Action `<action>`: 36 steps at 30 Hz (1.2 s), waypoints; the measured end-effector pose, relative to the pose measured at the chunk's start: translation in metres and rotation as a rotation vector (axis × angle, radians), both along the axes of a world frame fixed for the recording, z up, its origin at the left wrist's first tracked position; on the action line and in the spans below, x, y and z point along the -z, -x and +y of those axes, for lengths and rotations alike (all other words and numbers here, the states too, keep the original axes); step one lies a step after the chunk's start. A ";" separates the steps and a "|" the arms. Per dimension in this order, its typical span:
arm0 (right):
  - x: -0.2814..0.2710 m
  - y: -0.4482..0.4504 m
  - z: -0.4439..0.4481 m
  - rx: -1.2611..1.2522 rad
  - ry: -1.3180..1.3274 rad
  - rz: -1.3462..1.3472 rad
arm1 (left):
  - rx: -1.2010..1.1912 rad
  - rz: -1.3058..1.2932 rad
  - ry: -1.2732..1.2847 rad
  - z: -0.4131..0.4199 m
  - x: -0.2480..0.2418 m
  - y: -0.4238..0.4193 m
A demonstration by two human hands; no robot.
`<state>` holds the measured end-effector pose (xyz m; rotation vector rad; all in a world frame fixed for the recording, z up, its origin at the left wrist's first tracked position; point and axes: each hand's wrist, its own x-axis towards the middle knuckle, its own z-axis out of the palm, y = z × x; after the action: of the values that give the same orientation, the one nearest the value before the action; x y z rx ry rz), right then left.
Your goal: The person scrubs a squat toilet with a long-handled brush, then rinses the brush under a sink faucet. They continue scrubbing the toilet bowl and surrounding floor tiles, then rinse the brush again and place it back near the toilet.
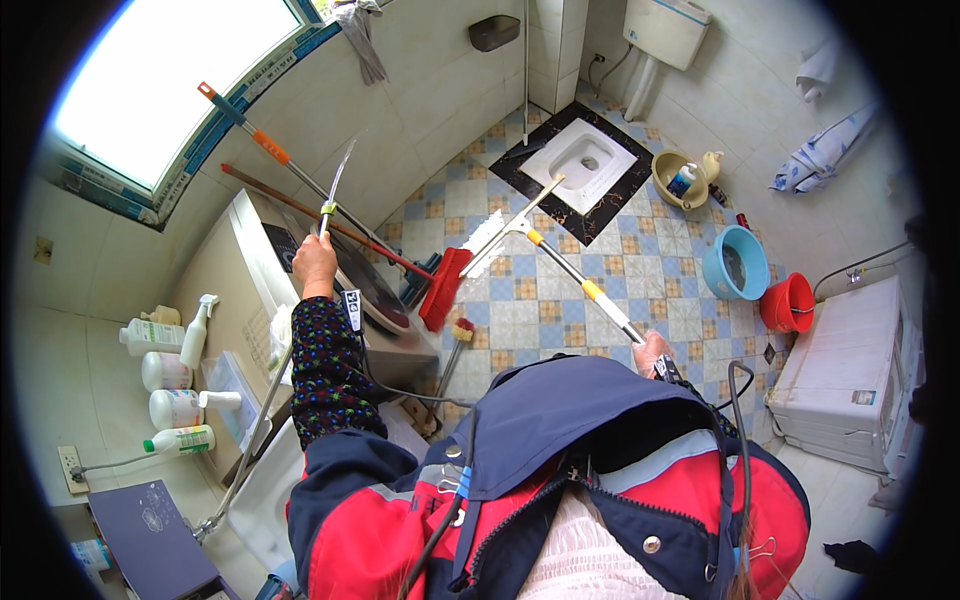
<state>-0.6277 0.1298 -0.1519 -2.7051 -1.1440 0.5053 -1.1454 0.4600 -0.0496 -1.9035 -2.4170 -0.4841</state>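
My left hand (pixel 315 259) grips the end of a hose (pixel 328 214), raised over the washing machine at the left. A thin jet of water (pixel 343 169) leaves its tip. My right hand (pixel 651 354), in a clear plastic glove, holds the pole of a floor squeegee (pixel 577 277) with orange bands. The squeegee's blade (pixel 514 226) lies between a red broom head (pixel 446 289) and the white squat toilet (pixel 581 163), its far end over the toilet's near rim. Beside the blade is a white, foam-like patch (pixel 487 236) on the tiled floor (pixel 517 315).
Long-handled tools lean by the washing machine (pixel 247 277), near a small scrub brush (pixel 463 330). At the right stand an olive basin (pixel 679 184) with bottles, a blue basin (pixel 735 262), a red bucket (pixel 787 304) and a white appliance (pixel 832 375). Several bottles (pixel 180 345) crowd the left side.
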 end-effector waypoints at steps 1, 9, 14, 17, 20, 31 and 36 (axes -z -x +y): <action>0.001 0.000 0.000 0.000 -0.006 -0.001 | 0.005 0.004 0.014 0.000 -0.001 0.000; 0.003 0.000 0.002 -0.012 -0.012 -0.013 | 0.020 0.039 0.087 -0.003 -0.002 -0.007; -0.002 0.003 0.001 -0.007 -0.013 0.001 | 0.036 0.028 0.065 -0.004 0.004 -0.007; -0.003 0.004 0.000 -0.020 -0.002 -0.017 | 0.054 -0.021 0.011 -0.003 0.004 -0.004; -0.002 0.002 0.001 -0.013 0.008 -0.008 | 0.084 -0.092 -0.115 -0.005 0.001 -0.001; -0.002 0.005 0.013 -0.028 0.062 0.028 | 0.185 -0.250 -0.484 -0.015 -0.027 0.001; 0.000 0.007 0.014 -0.035 0.041 0.016 | 0.193 -0.209 -0.408 -0.016 -0.024 0.000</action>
<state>-0.6345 0.1441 -0.1518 -2.7152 -1.1912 0.5607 -1.1455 0.4439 -0.0258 -1.9825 -2.0325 -1.1378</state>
